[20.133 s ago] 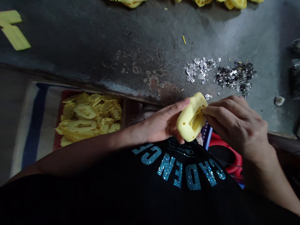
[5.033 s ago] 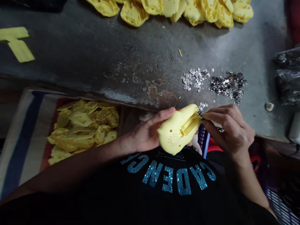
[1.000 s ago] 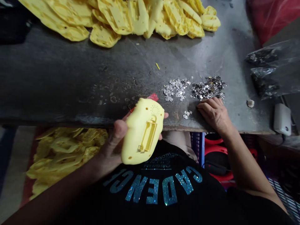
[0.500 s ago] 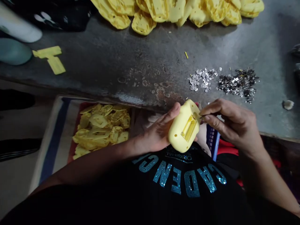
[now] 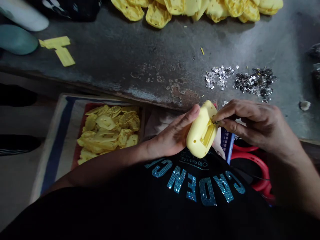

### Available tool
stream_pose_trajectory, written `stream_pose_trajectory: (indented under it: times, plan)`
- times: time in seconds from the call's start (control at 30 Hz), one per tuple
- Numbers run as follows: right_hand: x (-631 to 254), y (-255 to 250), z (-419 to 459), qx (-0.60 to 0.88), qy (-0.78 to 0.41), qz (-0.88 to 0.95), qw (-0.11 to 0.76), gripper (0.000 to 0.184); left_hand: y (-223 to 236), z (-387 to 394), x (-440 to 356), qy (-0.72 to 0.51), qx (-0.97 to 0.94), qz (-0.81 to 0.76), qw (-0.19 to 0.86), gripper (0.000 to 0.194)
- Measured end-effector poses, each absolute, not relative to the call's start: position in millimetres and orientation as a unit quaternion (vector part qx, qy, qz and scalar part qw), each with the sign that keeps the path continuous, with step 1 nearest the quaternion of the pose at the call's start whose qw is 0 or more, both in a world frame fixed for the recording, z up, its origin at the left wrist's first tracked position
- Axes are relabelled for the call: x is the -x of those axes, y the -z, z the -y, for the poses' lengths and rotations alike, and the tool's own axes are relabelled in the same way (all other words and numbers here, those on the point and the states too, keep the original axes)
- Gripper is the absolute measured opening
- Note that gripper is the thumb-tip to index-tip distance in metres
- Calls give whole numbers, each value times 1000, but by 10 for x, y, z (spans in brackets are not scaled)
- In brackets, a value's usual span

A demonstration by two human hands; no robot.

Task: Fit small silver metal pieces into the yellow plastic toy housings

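Observation:
A rounded yellow plastic housing (image 5: 196,136) with a rectangular recess and small screw holes is gripped in my left hand (image 5: 175,135), thumb along its near side. My right hand (image 5: 250,123) pinches a small dark metal piece (image 5: 215,122) between thumb and forefinger, at the upper end of the recess. Its exact shape is too small to make out. On the metal bench beyond my right hand lie a pile of small shiny metal clips (image 5: 218,77) and a second, darker pile of metal clips (image 5: 255,82).
Several yellow housing shells (image 5: 158,15) line the back of the grey bench (image 5: 112,50). Two flat yellow strips (image 5: 63,55) lie at the left. Below the bench edge, a red tray (image 5: 82,133) holds yellow parts. Red rings (image 5: 262,166) sit low at the right.
The housing has turned slightly in my left hand. My right fingers with the metal piece have moved from beside the housing to the recess's upper end. The whole view has shifted a little.

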State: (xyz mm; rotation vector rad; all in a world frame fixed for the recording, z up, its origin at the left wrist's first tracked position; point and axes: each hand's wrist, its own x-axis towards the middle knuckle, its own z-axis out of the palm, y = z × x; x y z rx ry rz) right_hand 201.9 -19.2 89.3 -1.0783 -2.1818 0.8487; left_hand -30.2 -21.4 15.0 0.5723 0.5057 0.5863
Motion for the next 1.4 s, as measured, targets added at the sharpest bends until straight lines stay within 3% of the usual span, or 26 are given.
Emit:
stream_pose_trajectory:
  times: [0.27,0.4,0.53,0.77,1.17,1.4]
  plan:
    - [-1997,-880,261,419,-329,799,279,9,-184,275,290,-287,-270,-264,880,73]
    - [-1989,-885,282,439,-350,771,300,5,-174,274,248,-288,-269,-257,882,78]
    - [-1968,-876,261,458,-392,728,327,15,-167,272,213,-282,-272,-251,885,83]
    - [-1947,-907,214,466,-385,741,292,14,-163,296,249,-280,-273,-258,883,75]
    - [-1913,-849,331,508,-282,753,309,13,-163,284,235,-303,-202,-258,895,64]
    - [-1956,-669,459,444,-77,830,328,21,-83,209,212,-286,-172,-219,917,68]
